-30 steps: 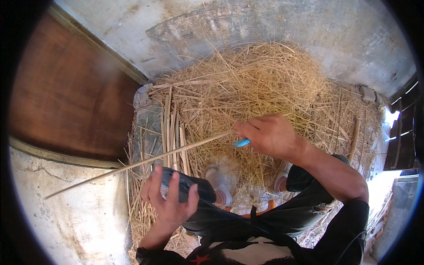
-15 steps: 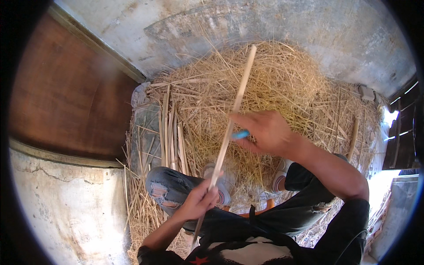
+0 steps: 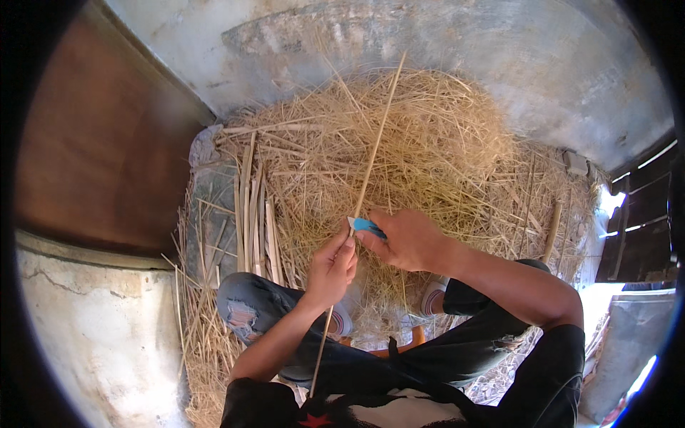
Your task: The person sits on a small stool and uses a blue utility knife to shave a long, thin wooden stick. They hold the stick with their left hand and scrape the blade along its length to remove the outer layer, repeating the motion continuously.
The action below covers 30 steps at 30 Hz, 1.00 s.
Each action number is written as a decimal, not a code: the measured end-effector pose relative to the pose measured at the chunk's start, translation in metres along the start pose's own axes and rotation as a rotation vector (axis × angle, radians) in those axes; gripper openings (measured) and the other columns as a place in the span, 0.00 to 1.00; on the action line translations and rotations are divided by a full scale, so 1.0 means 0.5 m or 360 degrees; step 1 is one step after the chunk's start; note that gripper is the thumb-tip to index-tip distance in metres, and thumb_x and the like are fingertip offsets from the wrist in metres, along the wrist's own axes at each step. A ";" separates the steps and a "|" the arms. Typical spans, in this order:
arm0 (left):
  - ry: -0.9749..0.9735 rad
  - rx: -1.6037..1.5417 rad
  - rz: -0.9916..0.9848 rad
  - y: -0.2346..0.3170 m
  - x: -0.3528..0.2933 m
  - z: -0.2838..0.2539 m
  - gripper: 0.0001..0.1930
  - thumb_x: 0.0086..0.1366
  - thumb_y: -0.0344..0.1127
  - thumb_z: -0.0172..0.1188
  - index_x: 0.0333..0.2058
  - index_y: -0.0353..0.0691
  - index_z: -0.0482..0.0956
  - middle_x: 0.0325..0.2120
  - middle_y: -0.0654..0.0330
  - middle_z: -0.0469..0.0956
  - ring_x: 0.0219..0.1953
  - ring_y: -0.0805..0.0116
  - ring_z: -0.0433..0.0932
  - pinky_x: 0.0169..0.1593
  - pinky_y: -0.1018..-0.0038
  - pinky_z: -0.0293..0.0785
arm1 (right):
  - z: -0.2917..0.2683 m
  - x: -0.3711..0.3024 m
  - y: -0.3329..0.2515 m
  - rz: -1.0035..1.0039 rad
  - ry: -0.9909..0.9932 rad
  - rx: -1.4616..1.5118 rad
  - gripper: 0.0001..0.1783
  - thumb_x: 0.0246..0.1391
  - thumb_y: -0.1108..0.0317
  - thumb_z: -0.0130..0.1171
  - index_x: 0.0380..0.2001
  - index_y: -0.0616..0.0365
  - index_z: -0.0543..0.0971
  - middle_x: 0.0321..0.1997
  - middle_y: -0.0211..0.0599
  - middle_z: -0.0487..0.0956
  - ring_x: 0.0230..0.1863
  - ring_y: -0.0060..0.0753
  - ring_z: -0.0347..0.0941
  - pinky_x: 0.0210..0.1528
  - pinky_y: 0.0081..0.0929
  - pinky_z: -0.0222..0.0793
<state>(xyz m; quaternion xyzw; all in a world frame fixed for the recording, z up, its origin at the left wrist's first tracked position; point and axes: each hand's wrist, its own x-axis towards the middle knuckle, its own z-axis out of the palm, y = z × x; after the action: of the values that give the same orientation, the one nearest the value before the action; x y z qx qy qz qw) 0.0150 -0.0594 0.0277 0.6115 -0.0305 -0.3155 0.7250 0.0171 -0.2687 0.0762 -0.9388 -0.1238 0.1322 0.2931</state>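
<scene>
A long, thin bamboo strip (image 3: pixel 375 153) runs slanting from my lap up past the straw, its narrow edge facing up. My left hand (image 3: pixel 332 269) is closed round it, thumb and fingers pinching it near the middle. Just beyond, my right hand (image 3: pixel 410 239) grips a blue-handled utility knife (image 3: pixel 369 227). The knife's short blade lies against the strip, close to my left fingertips. Part of the handle is hidden in my right palm.
A big heap of straw-like shavings (image 3: pixel 435 135) covers the floor ahead, against a worn grey wall (image 3: pixel 457 36). Several split strips (image 3: pixel 250 207) lie to the left, near a brown door panel (image 3: pixel 107 143). My bent legs (image 3: pixel 457 346) straddle an orange stool (image 3: pixel 399 345).
My left hand has moved forward along the strip, and my right hand has come left and down, bringing the blade onto it. The strip has turned from broad face to narrow edge.
</scene>
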 end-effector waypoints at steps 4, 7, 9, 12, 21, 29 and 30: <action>0.0009 0.0076 0.0095 -0.025 -0.008 -0.006 0.26 0.78 0.39 0.47 0.72 0.46 0.58 0.20 0.75 0.57 0.19 0.85 0.56 0.22 0.83 0.56 | -0.010 0.021 0.011 0.0088 0.0060 -0.0134 0.25 0.66 0.43 0.49 0.37 0.57 0.76 0.21 0.51 0.79 0.27 0.62 0.77 0.31 0.55 0.72; -0.0002 0.0256 0.0106 -0.010 -0.010 -0.015 0.27 0.79 0.38 0.46 0.72 0.46 0.55 0.18 0.74 0.57 0.17 0.84 0.55 0.21 0.82 0.55 | -0.049 0.059 0.030 0.0127 0.0068 -0.0193 0.27 0.66 0.43 0.47 0.38 0.57 0.80 0.26 0.51 0.81 0.32 0.59 0.80 0.36 0.54 0.74; 0.0000 0.0348 0.0182 -0.019 -0.005 -0.021 0.27 0.79 0.40 0.44 0.73 0.46 0.53 0.15 0.73 0.56 0.14 0.84 0.54 0.17 0.81 0.53 | -0.052 0.068 0.031 0.0148 0.0046 -0.0195 0.28 0.66 0.42 0.46 0.37 0.57 0.81 0.27 0.51 0.82 0.33 0.58 0.80 0.37 0.54 0.75; 0.0069 0.0502 0.0195 -0.009 -0.005 -0.035 0.27 0.78 0.35 0.48 0.72 0.44 0.57 0.21 0.74 0.58 0.21 0.85 0.57 0.24 0.82 0.56 | -0.005 0.074 0.032 0.0089 0.0272 -0.0131 0.28 0.65 0.41 0.50 0.30 0.58 0.79 0.18 0.50 0.77 0.24 0.60 0.78 0.29 0.53 0.73; 0.0012 0.0620 0.0105 -0.018 -0.047 -0.042 0.25 0.77 0.34 0.49 0.70 0.42 0.61 0.23 0.74 0.60 0.23 0.85 0.57 0.26 0.82 0.58 | -0.094 0.108 0.131 0.0450 0.0163 -0.0334 0.31 0.68 0.40 0.43 0.45 0.56 0.81 0.29 0.52 0.82 0.34 0.59 0.81 0.39 0.52 0.77; -0.0478 0.0499 0.0160 -0.028 -0.110 -0.037 0.27 0.76 0.32 0.50 0.71 0.41 0.60 0.22 0.74 0.61 0.23 0.84 0.57 0.26 0.82 0.57 | -0.246 0.022 0.488 0.1022 0.1235 -0.0104 0.37 0.69 0.39 0.42 0.32 0.67 0.80 0.27 0.57 0.79 0.36 0.53 0.78 0.47 0.49 0.71; -0.0552 0.0409 0.0119 -0.024 -0.115 -0.035 0.27 0.76 0.33 0.49 0.71 0.39 0.59 0.22 0.75 0.60 0.22 0.85 0.57 0.25 0.82 0.56 | -0.267 -0.019 0.546 0.1007 0.1399 -0.0271 0.38 0.69 0.38 0.42 0.29 0.68 0.79 0.26 0.58 0.78 0.33 0.53 0.76 0.44 0.48 0.70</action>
<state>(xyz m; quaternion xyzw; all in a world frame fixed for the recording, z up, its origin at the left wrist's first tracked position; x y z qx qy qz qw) -0.0286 -0.0165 0.0323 0.6338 -0.2175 -0.3824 0.6362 0.0932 -0.5585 0.0248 -0.9174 0.2884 -0.2014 0.1861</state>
